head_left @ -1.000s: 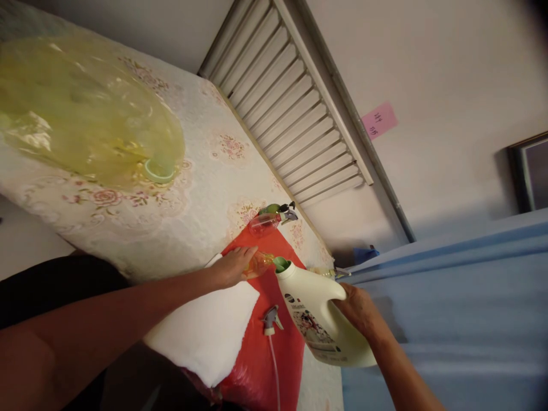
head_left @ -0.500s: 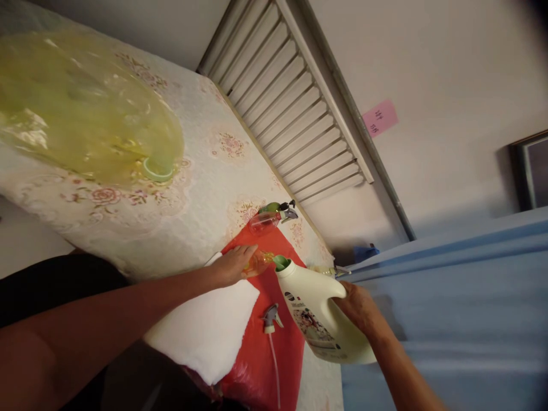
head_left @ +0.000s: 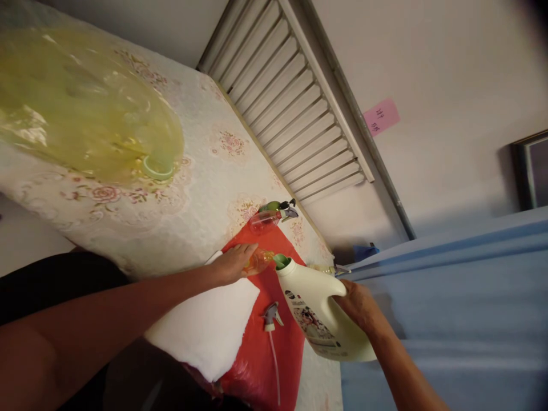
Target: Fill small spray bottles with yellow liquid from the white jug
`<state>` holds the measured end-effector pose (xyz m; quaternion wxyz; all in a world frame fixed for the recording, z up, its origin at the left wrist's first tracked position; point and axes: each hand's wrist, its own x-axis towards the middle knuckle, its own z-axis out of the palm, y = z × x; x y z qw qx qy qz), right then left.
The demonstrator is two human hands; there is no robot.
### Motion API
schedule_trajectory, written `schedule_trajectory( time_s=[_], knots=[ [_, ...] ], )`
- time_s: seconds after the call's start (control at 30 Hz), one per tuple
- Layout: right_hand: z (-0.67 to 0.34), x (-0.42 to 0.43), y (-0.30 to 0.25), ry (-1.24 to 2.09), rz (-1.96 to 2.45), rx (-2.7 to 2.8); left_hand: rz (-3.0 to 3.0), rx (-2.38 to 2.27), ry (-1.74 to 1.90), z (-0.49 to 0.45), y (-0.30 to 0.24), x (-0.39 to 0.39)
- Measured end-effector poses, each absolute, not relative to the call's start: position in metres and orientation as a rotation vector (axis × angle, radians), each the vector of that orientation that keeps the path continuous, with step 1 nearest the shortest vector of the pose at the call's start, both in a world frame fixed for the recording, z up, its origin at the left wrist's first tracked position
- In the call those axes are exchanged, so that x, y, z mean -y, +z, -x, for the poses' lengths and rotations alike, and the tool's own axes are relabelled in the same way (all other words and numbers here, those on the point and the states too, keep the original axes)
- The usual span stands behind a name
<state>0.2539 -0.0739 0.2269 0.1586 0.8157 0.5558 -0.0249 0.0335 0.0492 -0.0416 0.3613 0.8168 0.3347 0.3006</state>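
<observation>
Cream plastic jug (head_left: 323,319) is held by its handle in the right grip (head_left: 357,302), its green spout (head_left: 281,262) tipped to the clear bottle (head_left: 257,262) clasped by the left grip (head_left: 233,264) above red sheeting (head_left: 280,348); a slow, aligned tilt is advised; room is offered toward the yellow bag (head_left: 85,108); the sprayer (head_left: 270,317) and radiator-side desk (head_left: 201,205) edge are best avoided.

Free table (head_left: 201,188) between yellow bag (head_left: 85,108) at left end and clear spray bottle (head_left: 264,222) near wall-side edge, cream jug (head_left: 317,302) barring the right edge, loose spray head (head_left: 270,315) beside it on red sheet (head_left: 291,354)
</observation>
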Motion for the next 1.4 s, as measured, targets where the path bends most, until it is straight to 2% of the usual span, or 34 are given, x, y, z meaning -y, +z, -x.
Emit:
schedule_trajectory(
  time_s=[1.4],
  knots=[
    [-0.2558, 0.0732, 0.2285, -0.068, -2.314, -1.595, -2.117, -0.872, 0.765, -0.0359, -0.0471, -0.048]
  ],
)
